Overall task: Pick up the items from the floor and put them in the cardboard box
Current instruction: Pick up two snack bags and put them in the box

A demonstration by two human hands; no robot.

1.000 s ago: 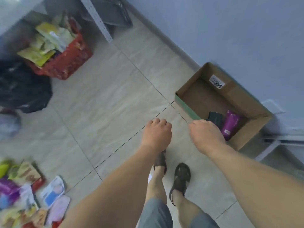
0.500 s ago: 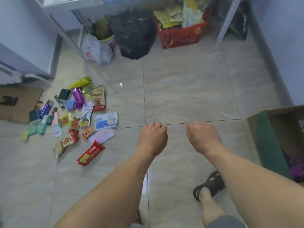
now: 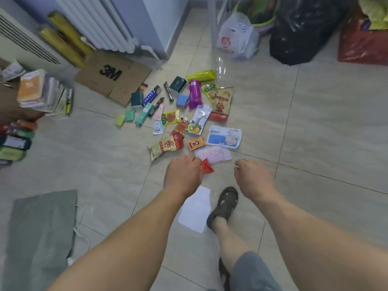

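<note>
Left hand [image 3: 182, 172] loosely curled, overlapping a red packet [image 3: 206, 167] on the floor [image 3: 315, 127]; grasp cannot be told. Right hand [image 3: 253, 177] curled, empty. Remaining packets [image 3: 189, 114] lie scattered just beyond both hands.

Arms: bare from hand to upper edge of view, no sleeves, watch or rings showing.
Left hand [image 3: 183, 173]: bare, no glove.
Right hand [image 3: 253, 178]: bare, no glove.
Shorts [image 3: 252, 271]: grey-blue, ending at the knee.
Sandal [image 3: 225, 204]: dark, closed toe with cut-out holes, worn without socks.
</note>
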